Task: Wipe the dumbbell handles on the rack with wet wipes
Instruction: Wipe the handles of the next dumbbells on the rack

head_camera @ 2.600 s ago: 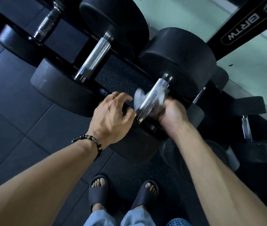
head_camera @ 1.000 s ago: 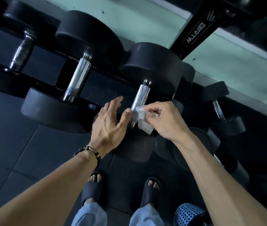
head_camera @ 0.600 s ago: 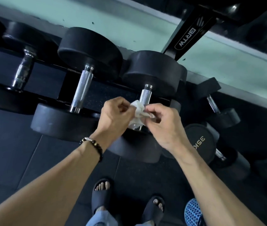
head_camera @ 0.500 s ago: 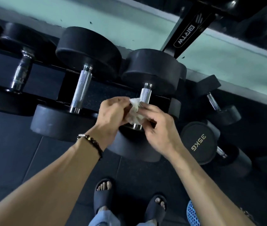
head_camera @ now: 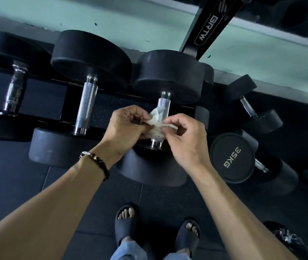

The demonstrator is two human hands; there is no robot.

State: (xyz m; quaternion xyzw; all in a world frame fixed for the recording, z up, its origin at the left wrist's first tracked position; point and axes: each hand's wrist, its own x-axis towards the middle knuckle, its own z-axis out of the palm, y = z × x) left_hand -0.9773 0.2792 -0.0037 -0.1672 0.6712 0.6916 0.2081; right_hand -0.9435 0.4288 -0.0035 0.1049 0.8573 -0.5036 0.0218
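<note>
Nearest the camera, the person's two feet in dark slide sandals (head_camera: 126, 221) stand on the black rubber floor mat (head_camera: 14, 177), with light blue trouser legs at the bottom edge. The bare forearms reach forward from there; the left wrist wears a beaded bracelet (head_camera: 97, 162).

Both hands meet over the rack. The left hand (head_camera: 124, 126) and the right hand (head_camera: 184, 136) each pinch the crumpled white wet wipe (head_camera: 156, 121) between curled fingers and thumb, holding it bunched between them just above the knurled steel handle (head_camera: 163, 106) of the middle dumbbell. Whether the wipe touches the handle cannot be told. That dumbbell's near black head (head_camera: 149, 169) lies under the wrists, its far head (head_camera: 170, 76) beyond.

To the left sits a second dumbbell with a bare handle (head_camera: 86, 107), and further left a third, dimmer handle (head_camera: 15, 91). On the lower right a dumbbell end marked 35KG (head_camera: 232, 156) faces up. At the back, a black rack upright (head_camera: 208, 25) lettered BRTW crosses the pale green wall (head_camera: 112, 14).
</note>
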